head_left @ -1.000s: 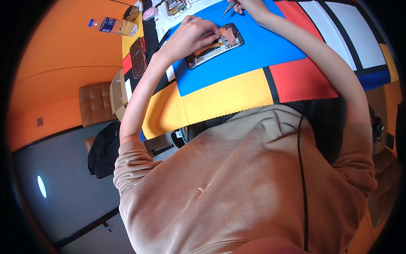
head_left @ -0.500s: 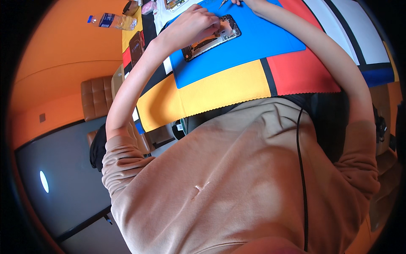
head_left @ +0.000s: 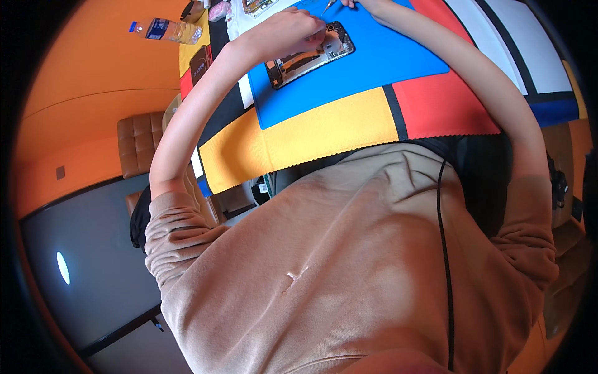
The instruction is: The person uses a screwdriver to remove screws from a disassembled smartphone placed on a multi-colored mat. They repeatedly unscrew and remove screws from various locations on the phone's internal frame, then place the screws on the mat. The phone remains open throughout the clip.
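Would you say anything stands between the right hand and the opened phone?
Nothing visible stands between the right hand and the right end of the opened phone; only blue mat shows there. The left hand covers part of the phone's far edge.

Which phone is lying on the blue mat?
The opened phone at the left hand, insides bare; the dark phone near the bottle lies off the mat.

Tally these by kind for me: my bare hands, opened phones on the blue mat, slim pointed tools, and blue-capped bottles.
Left hand and right hand: 2
Opened phone on the blue mat: 1
Slim pointed tool: 1
Blue-capped bottle: 1
Total: 5
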Motion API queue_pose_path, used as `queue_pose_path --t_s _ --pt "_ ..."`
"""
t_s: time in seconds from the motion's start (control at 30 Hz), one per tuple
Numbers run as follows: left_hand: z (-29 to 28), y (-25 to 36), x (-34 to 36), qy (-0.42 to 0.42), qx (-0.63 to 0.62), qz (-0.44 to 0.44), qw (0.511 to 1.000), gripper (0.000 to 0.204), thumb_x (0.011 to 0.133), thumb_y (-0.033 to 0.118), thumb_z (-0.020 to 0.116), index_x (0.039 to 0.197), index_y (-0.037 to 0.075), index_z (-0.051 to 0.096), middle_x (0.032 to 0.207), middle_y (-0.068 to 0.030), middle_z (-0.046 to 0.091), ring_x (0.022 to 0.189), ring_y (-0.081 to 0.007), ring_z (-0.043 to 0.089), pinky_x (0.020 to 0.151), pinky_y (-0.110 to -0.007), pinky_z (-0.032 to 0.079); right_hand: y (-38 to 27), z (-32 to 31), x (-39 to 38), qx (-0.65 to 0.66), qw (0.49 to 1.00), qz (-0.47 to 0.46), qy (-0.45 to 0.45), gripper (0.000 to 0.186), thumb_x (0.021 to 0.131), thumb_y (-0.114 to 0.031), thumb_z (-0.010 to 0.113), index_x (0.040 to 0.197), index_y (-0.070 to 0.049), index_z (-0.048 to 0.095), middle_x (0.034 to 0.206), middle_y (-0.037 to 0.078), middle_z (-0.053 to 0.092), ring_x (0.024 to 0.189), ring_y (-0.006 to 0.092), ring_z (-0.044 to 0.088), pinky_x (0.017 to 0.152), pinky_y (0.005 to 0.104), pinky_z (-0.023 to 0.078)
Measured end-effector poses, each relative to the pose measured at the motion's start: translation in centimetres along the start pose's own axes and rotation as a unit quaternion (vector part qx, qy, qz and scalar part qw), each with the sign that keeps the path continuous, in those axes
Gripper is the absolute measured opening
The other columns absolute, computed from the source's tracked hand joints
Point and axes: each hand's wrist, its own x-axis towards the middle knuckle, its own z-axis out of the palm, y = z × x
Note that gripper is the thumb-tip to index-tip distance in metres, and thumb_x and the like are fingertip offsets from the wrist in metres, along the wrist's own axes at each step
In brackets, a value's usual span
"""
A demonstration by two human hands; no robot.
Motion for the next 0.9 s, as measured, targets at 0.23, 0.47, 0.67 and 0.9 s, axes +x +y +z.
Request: queue_pose_path --t_s 0.23,0.47,0.67,0.9 --pt "-1.0 -0.3 -0.2 -0.049 -0.029 -0.004 0.998 0.020 0.101 0.023 0.065 0.101 0.004 0.072 0.095 -0.0147 0.072 0.088 -0.0298 0.071 0.083 -0.037 0.057 0.0 0.2 -0.1 0.016 1.000 0.018 0.017 0.020 0.091 -0.013 0.062 0.103 -0.003 0.049 0.072 0.009 0.062 0.047 0.0148 0.055 0.038 0.0277 0.040" --pt "-1.9 -0.2 0.0 -0.098 -0.079 -0.025 0.992 0.021 0.102 0.022 0.064 0.106 0.002 0.070 0.104 -0.0152 0.072 0.095 -0.0298 0.070 0.089 -0.037 0.057 0.5 0.1 0.4 0.033 0.999 0.015 0.007 0.021 0.091 -0.013 0.062 0.104 -0.003 0.048 0.072 0.009 0.062 0.046 0.0150 0.055 0.037 0.0280 0.040" --pt "-1.2 -3.3 0.1 -0.030 -0.153 0.001 0.988 0.025 0.101 0.025 0.065 0.110 0.002 0.070 0.106 -0.0153 0.071 0.097 -0.0278 0.069 0.092 -0.034 0.056 0.7 -1.0 1.1 0.038 0.998 -0.012 0.047 0.020 0.091 -0.013 0.063 0.104 -0.002 0.052 0.072 0.010 0.063 0.049 0.0158 0.058 0.040 0.0289 0.043" --pt "0.5 -7.7 3.2 0.105 -0.167 -0.047 0.979 0.023 0.097 0.023 0.063 0.102 0.001 0.068 0.089 -0.0186 0.070 0.084 -0.0332 0.069 0.079 -0.041 0.055 -0.2 -2.8 2.3 -0.081 0.963 -0.135 0.221 0.020 0.094 -0.014 0.065 0.102 0.000 0.053 0.072 0.009 0.063 0.055 0.0165 0.060 0.048 0.0315 0.048"
